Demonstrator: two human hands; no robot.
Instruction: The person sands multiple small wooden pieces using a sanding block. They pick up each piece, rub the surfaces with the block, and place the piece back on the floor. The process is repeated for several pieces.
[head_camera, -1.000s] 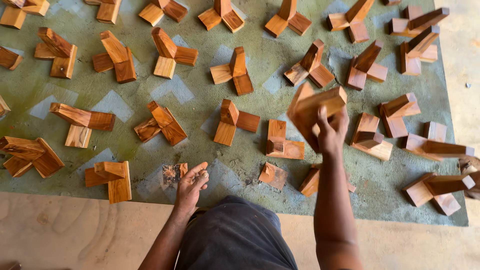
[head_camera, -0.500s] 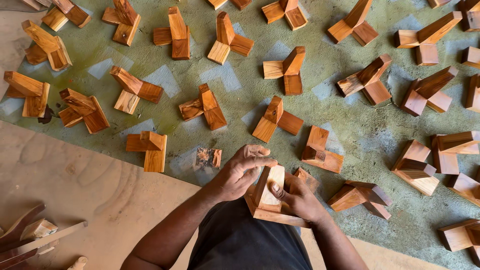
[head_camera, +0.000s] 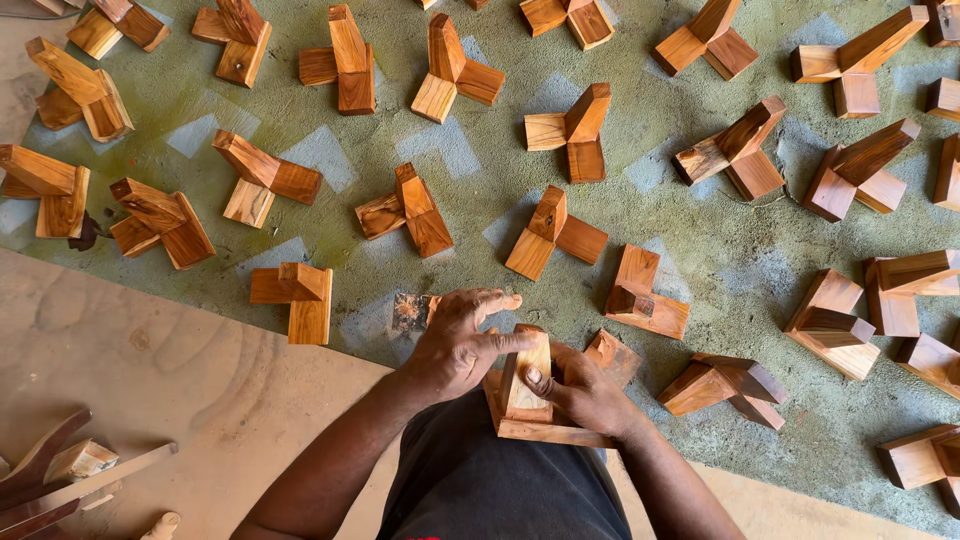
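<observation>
At the lap, as 0.5 s ago — both hands' fingers clamped on wooden joint piece (head_camera: 530, 395), left hand (head_camera: 455, 345), right hand (head_camera: 585, 395).

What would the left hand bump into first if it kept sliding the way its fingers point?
Probably the wooden piece both hands hold: the left hand points right, fingers already over its top. Beyond lies another wooden piece.

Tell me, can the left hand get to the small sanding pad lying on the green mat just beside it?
Probably yes. The sanding pad lies bare right beside the left hand, nothing between them, but that hand now grips the wooden piece.
</observation>
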